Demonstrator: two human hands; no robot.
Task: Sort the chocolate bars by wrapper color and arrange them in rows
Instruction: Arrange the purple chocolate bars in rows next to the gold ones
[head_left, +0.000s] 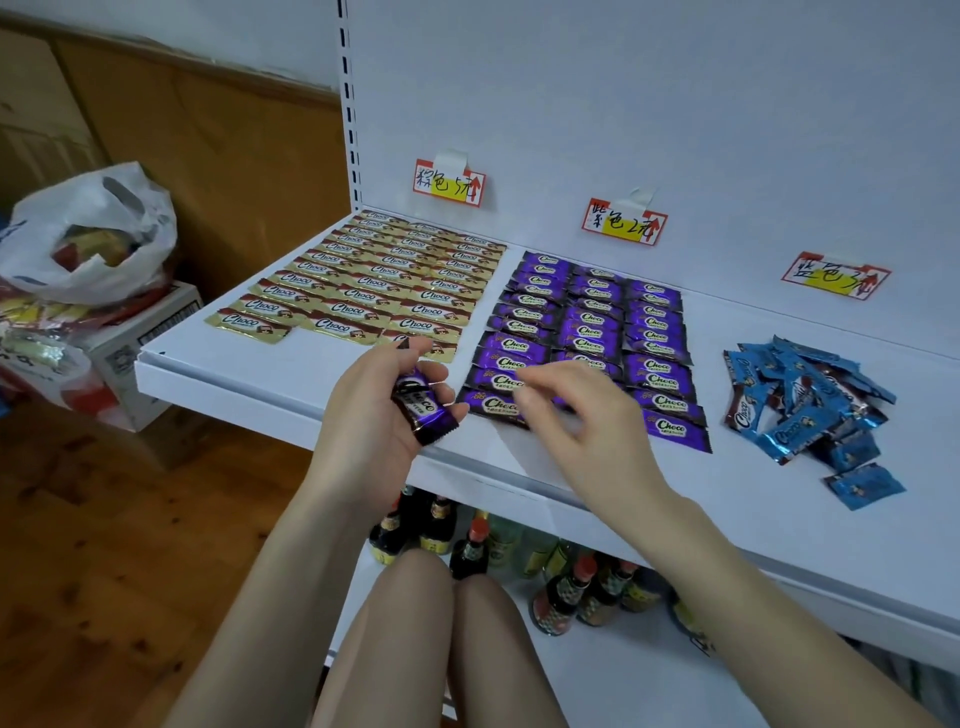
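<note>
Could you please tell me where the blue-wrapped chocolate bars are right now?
In the head view, the heap of blue foil-wrapped chocolate bars lies on the white metal shelf at right, beside the purple-wrapped rows.

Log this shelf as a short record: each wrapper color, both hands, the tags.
gold bars: neat rows, left end of shelf
purple bars: rows, middle
blue bars: loose pile, right, not in rows
left hand: grips held bar, purple
right hand: over front purple rows; blurred, grip unclear
tags: three on back panel, one behind each color
</note>
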